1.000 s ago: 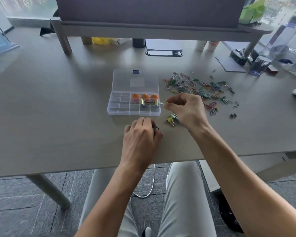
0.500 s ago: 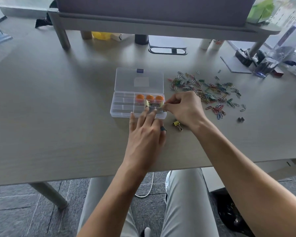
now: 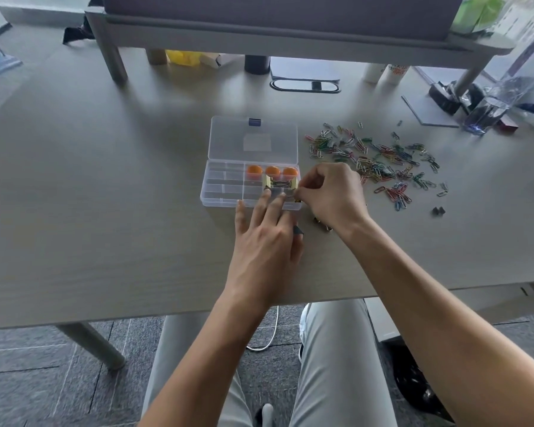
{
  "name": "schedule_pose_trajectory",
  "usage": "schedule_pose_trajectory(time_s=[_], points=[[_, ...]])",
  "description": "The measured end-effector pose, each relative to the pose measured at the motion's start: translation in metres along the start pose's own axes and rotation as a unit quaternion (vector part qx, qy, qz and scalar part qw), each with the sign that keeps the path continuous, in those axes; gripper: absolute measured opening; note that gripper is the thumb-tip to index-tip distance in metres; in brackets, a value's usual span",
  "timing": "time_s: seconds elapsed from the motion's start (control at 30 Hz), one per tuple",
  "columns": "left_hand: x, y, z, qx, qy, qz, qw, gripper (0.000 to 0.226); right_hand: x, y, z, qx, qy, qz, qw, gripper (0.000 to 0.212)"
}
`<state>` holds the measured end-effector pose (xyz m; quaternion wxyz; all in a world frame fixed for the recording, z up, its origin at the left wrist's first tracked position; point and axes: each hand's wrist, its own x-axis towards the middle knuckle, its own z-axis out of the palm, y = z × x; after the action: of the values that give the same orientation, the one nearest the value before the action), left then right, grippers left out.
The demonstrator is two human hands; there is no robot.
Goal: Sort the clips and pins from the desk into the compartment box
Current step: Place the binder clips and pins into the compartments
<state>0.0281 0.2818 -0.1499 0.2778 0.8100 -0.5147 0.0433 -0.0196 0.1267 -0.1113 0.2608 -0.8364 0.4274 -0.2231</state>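
The clear compartment box lies open on the desk, its lid folded back. Three orange pins fill a rear compartment, and gold binder clips sit just in front of them. My right hand is at the box's right front corner, its fingers pinched on a small gold binder clip that is mostly hidden. The spread fingers of my left hand rest on the box's front edge. A dark clip lies by its thumb. Another clip peeks out under my right wrist.
Several coloured paper clips are scattered right of the box, with two small black clips beyond them. A monitor riser spans the back of the desk. Bottles and clutter crowd the far right corner.
My left hand has opened from a fist and slid forward until its fingertips touch the box. My right hand has moved slightly left toward the box's right front corner, still pinched.
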Motion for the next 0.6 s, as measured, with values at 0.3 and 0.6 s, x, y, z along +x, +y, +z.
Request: schedule_pose_trajectory(time_s=[0.3, 0.6], points=[[0.000, 0.001, 0.001, -0.006, 0.003, -0.007, 1.000, 0.022, 0.001, -0.008, -0.003, -0.095, -0.024, -0.012, 0.995, 0.010], [0.009, 0.001, -0.006, -0.049, 0.058, -0.025, 0.997, 0.020, -0.020, 0.019, -0.029, -0.011, 0.013, -0.039, 0.999, 0.007]])
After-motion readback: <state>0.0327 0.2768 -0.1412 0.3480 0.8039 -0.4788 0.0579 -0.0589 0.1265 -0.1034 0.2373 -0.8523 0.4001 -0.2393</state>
